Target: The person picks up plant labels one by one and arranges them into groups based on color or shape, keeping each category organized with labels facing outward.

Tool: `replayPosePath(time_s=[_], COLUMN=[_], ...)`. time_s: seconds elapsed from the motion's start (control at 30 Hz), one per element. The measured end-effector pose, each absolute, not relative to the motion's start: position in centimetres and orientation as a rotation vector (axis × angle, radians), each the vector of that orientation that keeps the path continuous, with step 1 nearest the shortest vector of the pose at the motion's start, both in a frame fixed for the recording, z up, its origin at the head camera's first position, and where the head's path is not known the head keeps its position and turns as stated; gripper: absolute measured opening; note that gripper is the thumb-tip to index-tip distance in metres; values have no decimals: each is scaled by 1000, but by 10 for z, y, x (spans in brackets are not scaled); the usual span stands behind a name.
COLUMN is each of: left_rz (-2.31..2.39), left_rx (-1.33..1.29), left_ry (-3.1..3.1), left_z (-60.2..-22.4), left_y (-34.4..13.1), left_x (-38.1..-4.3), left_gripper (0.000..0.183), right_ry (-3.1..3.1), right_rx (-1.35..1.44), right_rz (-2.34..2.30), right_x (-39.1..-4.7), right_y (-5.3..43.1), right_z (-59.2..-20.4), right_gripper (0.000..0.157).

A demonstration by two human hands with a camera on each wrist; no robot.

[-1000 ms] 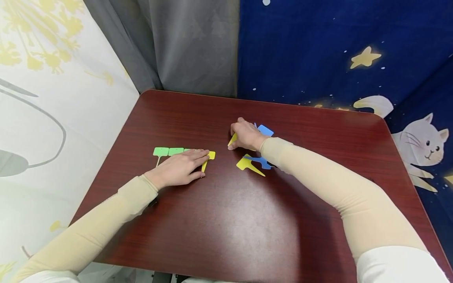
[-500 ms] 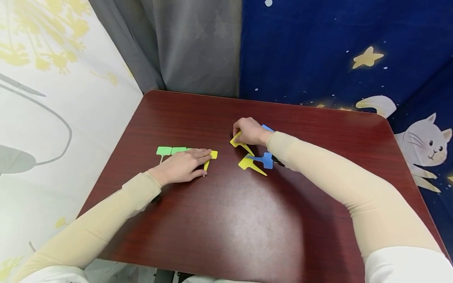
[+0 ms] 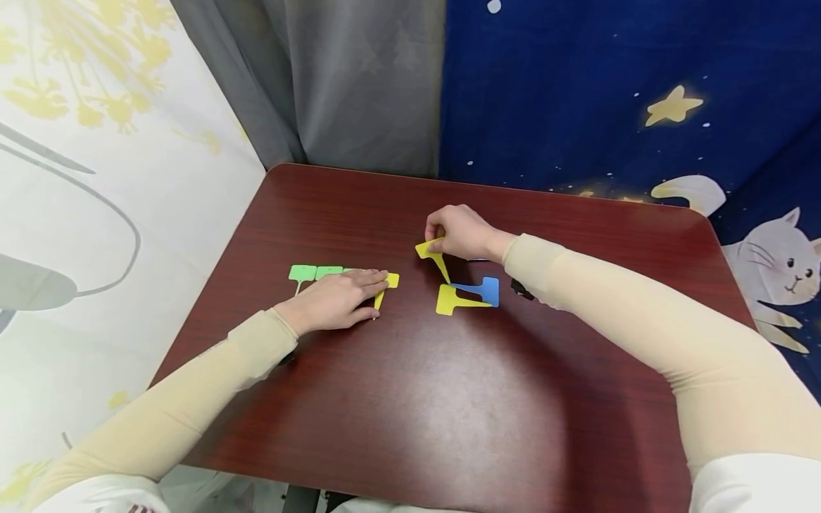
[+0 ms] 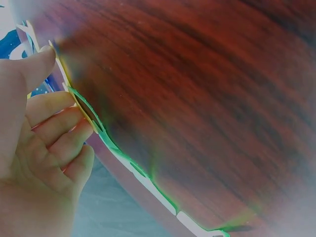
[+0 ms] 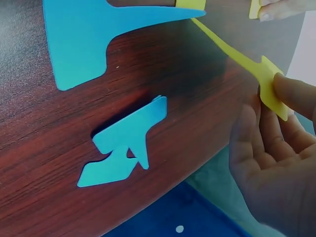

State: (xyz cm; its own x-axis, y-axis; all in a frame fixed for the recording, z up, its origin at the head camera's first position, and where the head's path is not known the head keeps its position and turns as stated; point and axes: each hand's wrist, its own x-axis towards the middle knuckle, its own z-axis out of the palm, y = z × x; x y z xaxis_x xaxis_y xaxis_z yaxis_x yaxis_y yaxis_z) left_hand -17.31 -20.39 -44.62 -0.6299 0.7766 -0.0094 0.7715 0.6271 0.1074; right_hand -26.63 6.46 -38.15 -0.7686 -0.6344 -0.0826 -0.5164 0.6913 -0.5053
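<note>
My right hand pinches the head of a yellow T-shaped plant label between thumb and fingers. Its stem slants down toward another yellow plant label, which lies flat with its stem pointing right. Beside that one is a blue plant label. My left hand lies palm down, fingers extended over a row of labels. Green labels show at the row's left end, and a yellow label pokes out past the fingertips. The middle of the row is hidden under the hand.
Two more blue labels overlap on the table beyond the right hand, mostly hidden by it in the head view. The dark red wooden table ends at a grey curtain and a blue starry cloth.
My right hand has drawn the yellow label up and slightly away from the others. The lower yellow label has swung round, its stem now nearly level. The left hand stays on the row.
</note>
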Motion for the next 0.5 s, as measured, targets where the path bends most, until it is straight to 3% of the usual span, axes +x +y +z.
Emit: replayPosePath(time_s=[0.5], left_rz=[134], left_rx=[1337], left_ry=[2789], left_z=[-448], left_y=[-205], left_x=[-175], left_gripper=[60], right_ry=[2602], right_rx=[-853], right_rz=[-902], right_x=[-248], right_y=[67], right_z=[-392], right_gripper=[13])
